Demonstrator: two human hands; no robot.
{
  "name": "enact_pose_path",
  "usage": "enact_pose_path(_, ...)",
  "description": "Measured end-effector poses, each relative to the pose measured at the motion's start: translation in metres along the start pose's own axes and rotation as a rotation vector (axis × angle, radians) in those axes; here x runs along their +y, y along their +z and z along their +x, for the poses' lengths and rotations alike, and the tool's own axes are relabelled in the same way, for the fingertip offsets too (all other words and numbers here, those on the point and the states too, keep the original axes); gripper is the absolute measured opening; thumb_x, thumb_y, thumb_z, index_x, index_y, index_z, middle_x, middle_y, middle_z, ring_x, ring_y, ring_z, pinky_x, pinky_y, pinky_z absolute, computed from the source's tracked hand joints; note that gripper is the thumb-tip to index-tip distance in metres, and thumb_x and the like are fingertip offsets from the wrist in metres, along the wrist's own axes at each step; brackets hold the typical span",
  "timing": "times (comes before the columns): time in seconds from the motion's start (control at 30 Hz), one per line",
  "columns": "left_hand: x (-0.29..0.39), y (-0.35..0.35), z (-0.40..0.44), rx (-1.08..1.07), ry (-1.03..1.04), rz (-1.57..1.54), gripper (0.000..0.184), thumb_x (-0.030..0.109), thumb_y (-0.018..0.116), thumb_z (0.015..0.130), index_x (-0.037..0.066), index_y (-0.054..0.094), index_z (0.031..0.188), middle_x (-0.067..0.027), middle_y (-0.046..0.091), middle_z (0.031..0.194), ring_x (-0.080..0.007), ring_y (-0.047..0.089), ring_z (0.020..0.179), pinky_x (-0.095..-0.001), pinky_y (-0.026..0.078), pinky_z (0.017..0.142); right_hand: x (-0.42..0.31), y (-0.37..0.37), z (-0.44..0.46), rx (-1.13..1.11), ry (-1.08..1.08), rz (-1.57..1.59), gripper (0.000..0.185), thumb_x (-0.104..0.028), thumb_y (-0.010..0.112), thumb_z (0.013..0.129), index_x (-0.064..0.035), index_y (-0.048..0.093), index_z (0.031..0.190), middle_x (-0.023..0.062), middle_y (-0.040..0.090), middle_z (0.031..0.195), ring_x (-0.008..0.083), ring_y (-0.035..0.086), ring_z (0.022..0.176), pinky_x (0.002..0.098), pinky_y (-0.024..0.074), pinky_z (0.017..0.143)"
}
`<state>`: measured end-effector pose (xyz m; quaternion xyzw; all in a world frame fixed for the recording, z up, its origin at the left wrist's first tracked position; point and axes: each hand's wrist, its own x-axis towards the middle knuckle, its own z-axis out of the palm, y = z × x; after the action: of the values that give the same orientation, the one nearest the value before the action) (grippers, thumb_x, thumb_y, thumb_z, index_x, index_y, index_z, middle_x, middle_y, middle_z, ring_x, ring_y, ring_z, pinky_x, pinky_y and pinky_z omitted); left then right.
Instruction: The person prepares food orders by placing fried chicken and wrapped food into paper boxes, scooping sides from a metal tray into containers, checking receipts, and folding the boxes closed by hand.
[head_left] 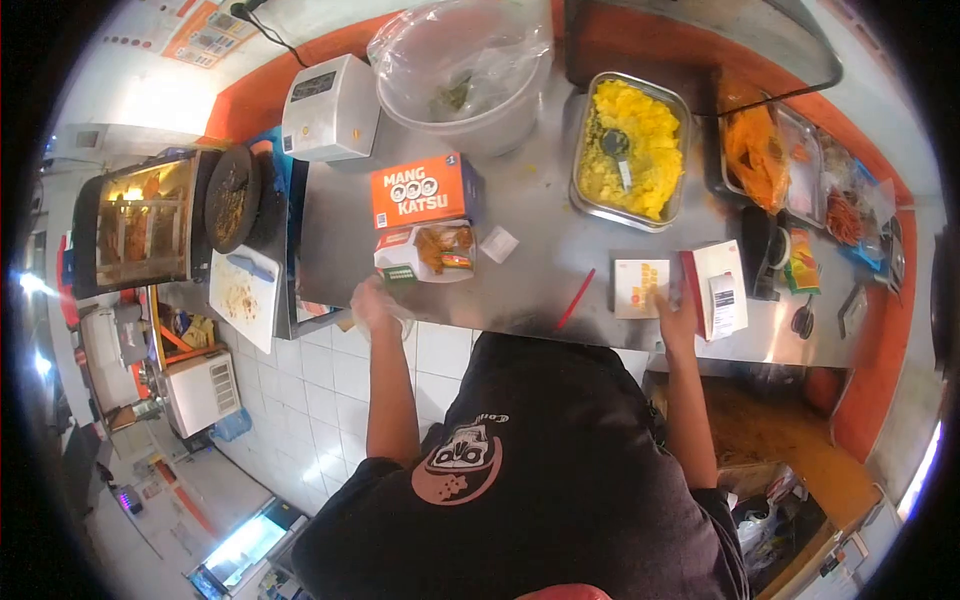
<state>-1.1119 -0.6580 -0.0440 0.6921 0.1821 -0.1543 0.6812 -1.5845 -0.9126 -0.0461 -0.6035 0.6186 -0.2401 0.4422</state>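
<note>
My left hand (pixel 374 303), in a loose clear plastic glove, is at the table's front edge, close to the open food box's lower left corner. Its fingers are blurred under the plastic. The open box (pixel 386 240) has an orange lid (pixel 424 192) printed "MANG KATSU" and holds fried, breaded food (pixel 444 248). A green sachet (pixel 398 273) lies at its front left corner. My right hand (pixel 678 318) has its thumb over a small white box (pixel 638 285) with yellow lettering. The other fingers are spread toward a red-and-white box (pixel 722 290) bearing a label.
A steel tray (pixel 580 190) of yellow food stands behind, beside a plastic-lined tub (pixel 460 125) and a white machine (pixel 330 110). A red stick (pixel 575 299) and a white packet (pixel 498 244) lie on the steel table (pixel 530 290). A knife (pixel 250 266) rests on a cutting board to the left.
</note>
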Motion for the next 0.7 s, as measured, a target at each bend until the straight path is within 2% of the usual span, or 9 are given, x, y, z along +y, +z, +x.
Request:
enact_pose_path(0.03, 0.003, -0.010, 0.011, -0.046, -0.169, -0.040, 0.033, 0.014, 0.069, 0.086, 0.007, 0.056, 0.115, -0.0022, 0.058, 0.094, -0.0108, 0.053, 0.075, -0.0243, 0.045, 0.063, -0.003, 0.006, 0.001, 0.120, -0.116, -0.112, 0.050, -0.005, 0.064, 0.084, 0.0056, 0.049, 0.131, 0.0223, 0.059, 0.122, 0.0280, 0.057, 0.115, 0.0367, 0.0450, 0.097)
enact_pose_path(0.1, 0.005, -0.004, 0.026, -0.160, -0.152, -0.055, 0.035, 0.012, 0.069, 0.084, 0.007, 0.056, 0.117, -0.0014, 0.058, 0.094, -0.0098, 0.051, 0.072, -0.0245, 0.042, 0.060, -0.041, 0.021, -0.004, 0.315, -0.246, -0.143, 0.038, -0.002, 0.063, 0.081, 0.0024, 0.058, 0.118, 0.0199, 0.061, 0.115, 0.0286, 0.059, 0.107, 0.0366, 0.0468, 0.092)
enact_pose_path(0.23, 0.012, -0.009, 0.041, -0.316, -0.075, 0.212, 0.036, 0.013, 0.068, 0.083, 0.005, 0.060, 0.118, -0.0017, 0.060, 0.090, -0.0089, 0.050, 0.068, -0.0275, 0.043, 0.060, -0.129, 0.092, -0.034, 0.019, -0.254, 0.059, 0.026, 0.000, 0.061, 0.082, -0.0022, 0.062, 0.108, 0.0128, 0.064, 0.102, 0.0244, 0.062, 0.091, 0.0339, 0.0497, 0.080)
enact_pose_path(0.33, 0.030, -0.010, 0.042, -0.553, -0.246, 0.218, 0.045, 0.011, 0.073, 0.082, 0.004, 0.057, 0.124, 0.0036, 0.056, 0.080, -0.0033, 0.046, 0.057, -0.0212, 0.035, 0.048, -0.166, 0.173, -0.066, -0.305, -0.434, 0.105, 0.023, 0.003, 0.059, 0.082, -0.0029, 0.065, 0.104, 0.0123, 0.065, 0.097, 0.0225, 0.064, 0.083, 0.0318, 0.0512, 0.076)
enact_pose_path(0.4, 0.026, -0.014, 0.060, -0.577, -0.149, 0.428, 0.046, 0.010, 0.069, 0.081, 0.002, 0.059, 0.126, -0.0015, 0.061, 0.082, -0.0054, 0.048, 0.061, -0.0235, 0.041, 0.056, -0.193, 0.224, -0.096, -0.569, -0.503, 0.109, 0.029, 0.005, 0.059, 0.079, -0.0038, 0.065, 0.107, 0.0138, 0.065, 0.099, 0.0252, 0.065, 0.088, 0.0361, 0.0522, 0.081)
enact_pose_path(0.47, 0.022, -0.014, 0.081, -0.555, -0.040, 0.511, 0.046, 0.009, 0.067, 0.080, 0.000, 0.061, 0.125, -0.0039, 0.064, 0.083, -0.0070, 0.051, 0.065, -0.0245, 0.044, 0.061, -0.194, 0.293, -0.113, -0.684, -0.840, 0.225, 0.033, 0.003, 0.062, 0.076, -0.0048, 0.065, 0.107, 0.0137, 0.066, 0.101, 0.0295, 0.065, 0.093, 0.0417, 0.0517, 0.086)
enact_pose_path(0.53, 0.024, -0.017, 0.093, -0.490, 0.064, 0.480, 0.044, 0.007, 0.066, 0.079, 0.000, 0.063, 0.122, -0.0036, 0.064, 0.083, -0.0082, 0.055, 0.069, -0.0242, 0.045, 0.063, -0.208, 0.342, -0.130, -0.574, -1.045, -0.094, 0.029, -0.004, 0.063, 0.077, -0.0071, 0.065, 0.106, 0.0135, 0.066, 0.104, 0.0314, 0.063, 0.097, 0.0449, 0.0503, 0.086)
enact_pose_path(0.63, 0.047, -0.028, 0.096, -0.493, 0.073, 0.409, 0.043, 0.006, 0.064, 0.079, -0.001, 0.064, 0.121, -0.0043, 0.065, 0.087, -0.0105, 0.058, 0.078, -0.0261, 0.047, 0.069, -0.217, 0.393, -0.133, -0.502, -0.974, -0.581, 0.030, -0.009, 0.062, 0.080, -0.0083, 0.065, 0.110, 0.0096, 0.065, 0.110, 0.0288, 0.061, 0.100, 0.0428, 0.0486, 0.083)
enact_pose_path(0.7, 0.066, -0.029, 0.087, -0.517, 0.213, 0.485, 0.042, 0.006, 0.063, 0.080, -0.001, 0.063, 0.122, -0.0042, 0.064, 0.089, -0.0096, 0.058, 0.080, -0.0256, 0.048, 0.072, -0.207, 0.405, -0.130, -0.569, -0.995, -0.684, 0.029, -0.011, 0.060, 0.081, -0.0099, 0.065, 0.110, 0.0090, 0.063, 0.103, 0.0279, 0.060, 0.099, 0.0413, 0.0481, 0.080)
